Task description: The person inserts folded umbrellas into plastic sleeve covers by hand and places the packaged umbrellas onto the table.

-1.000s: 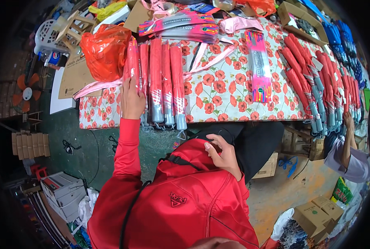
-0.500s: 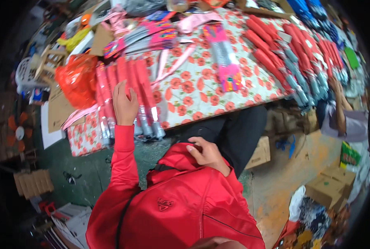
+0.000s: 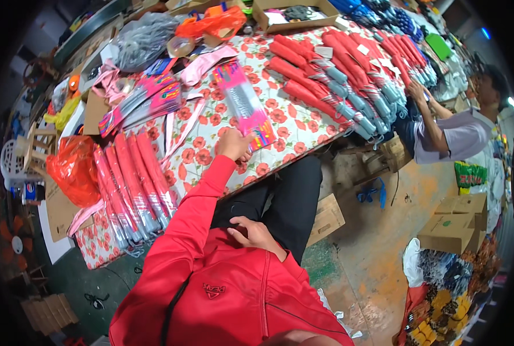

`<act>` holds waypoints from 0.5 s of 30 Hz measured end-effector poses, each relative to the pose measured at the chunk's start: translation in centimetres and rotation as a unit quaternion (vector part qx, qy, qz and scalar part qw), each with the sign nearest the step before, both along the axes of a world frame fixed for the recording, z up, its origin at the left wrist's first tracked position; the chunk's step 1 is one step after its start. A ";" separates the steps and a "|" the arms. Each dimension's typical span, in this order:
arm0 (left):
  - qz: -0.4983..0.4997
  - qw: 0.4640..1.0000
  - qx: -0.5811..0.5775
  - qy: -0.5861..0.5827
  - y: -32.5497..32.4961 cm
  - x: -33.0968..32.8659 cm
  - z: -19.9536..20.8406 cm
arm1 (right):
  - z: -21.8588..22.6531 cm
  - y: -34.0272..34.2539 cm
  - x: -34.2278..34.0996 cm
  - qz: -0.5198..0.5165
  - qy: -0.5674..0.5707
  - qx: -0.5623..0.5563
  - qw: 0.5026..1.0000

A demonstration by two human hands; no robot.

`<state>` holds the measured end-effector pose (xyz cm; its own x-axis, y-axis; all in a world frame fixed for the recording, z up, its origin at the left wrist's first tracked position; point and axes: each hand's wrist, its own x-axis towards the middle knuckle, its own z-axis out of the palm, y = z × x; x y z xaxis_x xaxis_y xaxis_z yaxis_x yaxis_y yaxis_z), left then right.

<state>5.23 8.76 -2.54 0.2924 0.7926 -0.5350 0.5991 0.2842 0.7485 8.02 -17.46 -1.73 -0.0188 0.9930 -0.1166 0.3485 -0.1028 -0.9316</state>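
Note:
My left hand (image 3: 235,145) reaches over the table, its fingers bent at the near corner of a flat, bright pink package (image 3: 242,104) with a grey middle. The package lies on the flowered tablecloth (image 3: 199,141); the fingertips are partly hidden. My right hand (image 3: 257,235) rests in front of my red jacket above my lap, empty, with the fingers loosely bent and the thumb apart. Left of my left arm lies a row of long red tube-shaped bundles (image 3: 133,173) in clear wrap with grey ends. A stack of similar pink packages (image 3: 147,104) lies farther back.
Many more red bundles (image 3: 349,63) cover the table's right side, where another person (image 3: 447,130) works. An orange-red plastic bag (image 3: 72,173) sits at the left edge. Pink straps (image 3: 182,130) cross the cloth. Cardboard boxes (image 3: 456,225) stand on the floor at right.
My left hand has left the red bundles and moved right to the pink package's near corner. The view has turned right, bringing more of the other person into sight. My right hand stays near my lap.

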 end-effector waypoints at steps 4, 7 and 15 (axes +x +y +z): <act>0.030 0.992 0.123 -0.027 -0.2 1.9 -2.7 | -0.6 0.2 2.5 -0.017 0.016 -0.019 1.000; 0.053 0.997 0.049 -0.036 -0.6 3.6 -0.4 | -0.8 0.2 5.2 -0.044 0.029 -0.040 0.998; 0.020 0.876 0.482 0.021 2.1 0.7 -2.4 | 0.4 4.8 14.4 -0.256 0.035 0.027 0.966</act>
<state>5.96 10.82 -4.93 0.2497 0.8912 0.3788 0.6357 -0.4460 0.6301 22.41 -12.62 -1.30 0.4706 0.8786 -0.0815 0.2000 -0.1961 -0.9600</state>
